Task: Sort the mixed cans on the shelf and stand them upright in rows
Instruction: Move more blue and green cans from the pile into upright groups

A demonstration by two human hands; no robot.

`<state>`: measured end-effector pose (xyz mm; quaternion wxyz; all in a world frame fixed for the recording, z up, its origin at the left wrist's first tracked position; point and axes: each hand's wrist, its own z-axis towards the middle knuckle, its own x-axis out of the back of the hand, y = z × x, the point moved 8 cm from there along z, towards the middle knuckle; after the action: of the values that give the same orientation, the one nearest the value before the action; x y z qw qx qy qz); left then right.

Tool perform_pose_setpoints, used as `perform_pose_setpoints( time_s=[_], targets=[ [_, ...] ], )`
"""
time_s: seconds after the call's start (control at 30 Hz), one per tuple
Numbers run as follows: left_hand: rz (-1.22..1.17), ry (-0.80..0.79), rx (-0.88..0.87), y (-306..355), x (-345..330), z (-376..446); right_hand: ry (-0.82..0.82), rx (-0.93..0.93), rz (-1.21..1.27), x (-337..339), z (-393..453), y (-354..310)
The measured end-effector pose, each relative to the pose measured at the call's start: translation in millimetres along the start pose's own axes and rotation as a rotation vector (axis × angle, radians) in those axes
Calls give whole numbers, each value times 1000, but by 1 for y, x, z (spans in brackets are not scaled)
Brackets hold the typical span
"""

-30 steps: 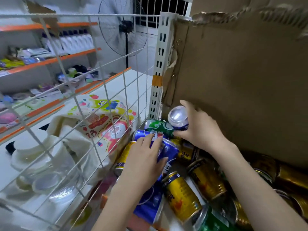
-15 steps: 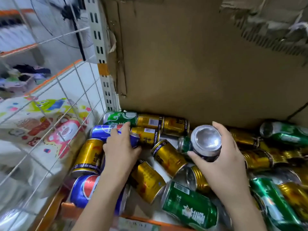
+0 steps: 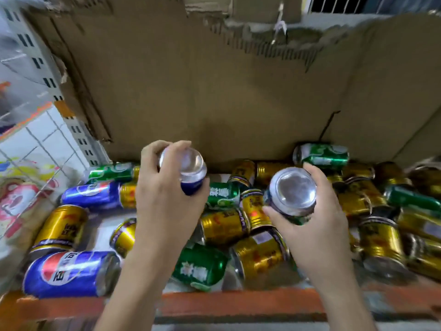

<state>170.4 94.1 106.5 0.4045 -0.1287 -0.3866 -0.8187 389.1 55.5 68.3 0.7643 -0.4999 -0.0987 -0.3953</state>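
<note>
Several cans lie on their sides in a jumble on the shelf (image 3: pixel 214 304): gold ones, green ones and blue ones. My left hand (image 3: pixel 164 204) grips a blue can (image 3: pixel 188 170), lifted above the pile with its silver end facing me. My right hand (image 3: pixel 312 225) holds another can (image 3: pixel 292 194), dark with green at its lower edge, its silver end also turned up. A blue cola can (image 3: pixel 69 273) lies at the front left, a second blue can (image 3: pixel 93 194) behind it. A green can (image 3: pixel 198 268) lies between my forearms.
A tall cardboard sheet (image 3: pixel 214 91) backs the shelf. A white slotted upright (image 3: pixel 78 130) and a wire grid side panel (image 3: pixel 35 149) close off the left. The shelf's orange front lip runs under my arms. Gold cans (image 3: pixel 379 242) crowd the right side.
My left hand has lifted a blue can off the pile. My right hand carried its can rightward and nearer. The view swung right, away from the wire panel.
</note>
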Motion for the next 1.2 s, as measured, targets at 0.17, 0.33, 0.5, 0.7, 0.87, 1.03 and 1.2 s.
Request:
perform_pose_setpoints(
  time_s=[0.17, 0.33, 0.5, 0.7, 0.87, 1.03, 1.2],
  targets=[
    [-195, -160, -104, 117, -61, -49, 76, -31, -100, 99, -22, 63],
    [-389, -421, -175, 248, -137, -123, 190, -117, -186, 216, -63, 146],
    [-451, -580, -235, 348, -202, -194, 232, -206, -330, 316, -108, 230],
    [-491, -745, -331, 438, -260, -238, 325, -323, -337, 404, -146, 307],
    [-517, -815, -407, 493, -315, -254, 398, -417, -328, 449, -150, 361],
    [-494, -873, -424, 537, -382, -259, 410, -482, -321, 485, -136, 416],
    [-501, -935, -450, 603, -458, -257, 414, -491, -350, 539, -90, 480]
  ],
)
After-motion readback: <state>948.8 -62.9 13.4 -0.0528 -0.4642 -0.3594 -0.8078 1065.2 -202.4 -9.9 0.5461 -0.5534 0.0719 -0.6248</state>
